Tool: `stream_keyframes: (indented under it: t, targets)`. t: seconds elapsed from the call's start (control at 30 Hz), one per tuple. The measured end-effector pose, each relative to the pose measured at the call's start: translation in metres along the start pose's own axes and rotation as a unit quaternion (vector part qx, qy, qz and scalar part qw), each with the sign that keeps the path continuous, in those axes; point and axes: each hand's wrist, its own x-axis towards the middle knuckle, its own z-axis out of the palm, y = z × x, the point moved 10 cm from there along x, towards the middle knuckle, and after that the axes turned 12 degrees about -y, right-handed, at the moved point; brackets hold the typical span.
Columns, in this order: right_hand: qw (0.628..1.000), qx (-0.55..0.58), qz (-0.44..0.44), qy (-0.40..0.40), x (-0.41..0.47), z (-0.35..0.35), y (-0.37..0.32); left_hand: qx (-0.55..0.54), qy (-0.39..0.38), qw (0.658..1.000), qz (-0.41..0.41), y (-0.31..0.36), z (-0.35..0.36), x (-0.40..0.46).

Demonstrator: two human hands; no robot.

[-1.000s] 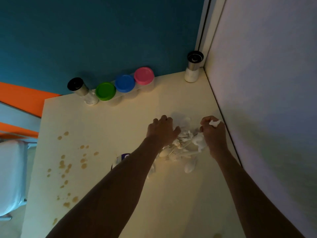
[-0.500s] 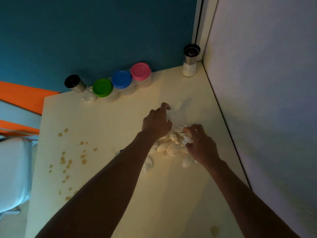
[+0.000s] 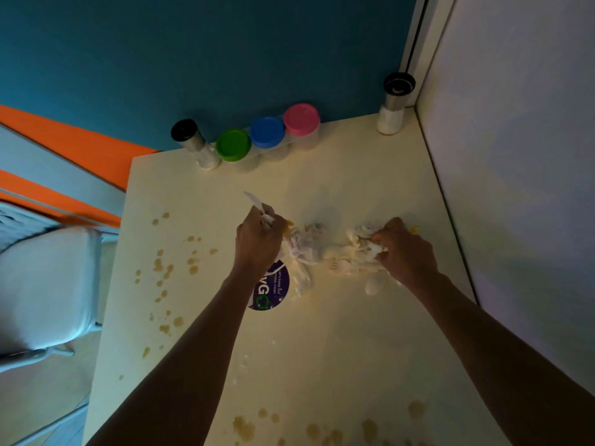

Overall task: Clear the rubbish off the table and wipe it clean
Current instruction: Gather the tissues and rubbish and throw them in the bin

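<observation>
A heap of white rubbish (image 3: 309, 249), crumpled tissues and plastic cutlery, lies on the cream table (image 3: 338, 349). My left hand (image 3: 259, 241) is closed around white plastic cutlery (image 3: 254, 201) whose tip sticks out above the fist, at the heap's left end. My right hand (image 3: 402, 251) grips crumpled tissue (image 3: 360, 243) at the right end. A white fork (image 3: 338, 263) and a spoon (image 3: 373, 286) lie between the hands. A purple round sticker or wrapper (image 3: 272, 289) shows beside my left wrist. Brown spill drops (image 3: 164, 268) dot the table's left side.
Two shakers (image 3: 193, 144) (image 3: 394, 104) and three tubs with green (image 3: 233, 145), blue (image 3: 267, 132) and pink lids (image 3: 301, 119) stand along the back edge. A white wall (image 3: 515, 188) borders the right side. More brown spots (image 3: 322, 429) lie near the front edge. A white chair (image 3: 42, 284) stands left.
My left hand has taken hold of plastic cutlery and moved left, uncovering the purple sticker. My right hand has shifted right and closed on tissue. The heap is now spread wider.
</observation>
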Motion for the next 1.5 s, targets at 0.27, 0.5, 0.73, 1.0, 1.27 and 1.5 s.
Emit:
stream_keyframes:
  t: [0.27,0.5,0.73,1.0,1.27,1.5]
  targets:
    - [0.999,0.041,0.001,0.008,-0.004,-0.014,0.001,-0.107,0.034,0.994,-0.005,-0.030,-0.021,-0.022]
    - [0.993,0.093,0.010,-0.075,-0.006,0.003,-0.016,0.142,-0.032,0.988,-0.047,-0.057,-0.003,-0.032]
    - [0.991,0.074,0.005,-0.115,0.001,0.027,-0.033,0.221,-0.032,0.975,-0.021,-0.040,0.017,-0.017]
    - [0.993,0.029,-0.012,-0.115,0.006,0.045,-0.046,0.207,-0.111,0.967,-0.097,-0.056,0.047,0.020]
    - [0.996,0.043,-0.026,-0.075,0.002,0.041,-0.044,0.172,-0.042,0.980,-0.090,-0.067,0.034,0.029]
    - [0.992,0.118,-0.011,-0.037,0.001,0.028,-0.034,0.021,0.001,0.993,-0.116,-0.078,0.010,0.022]
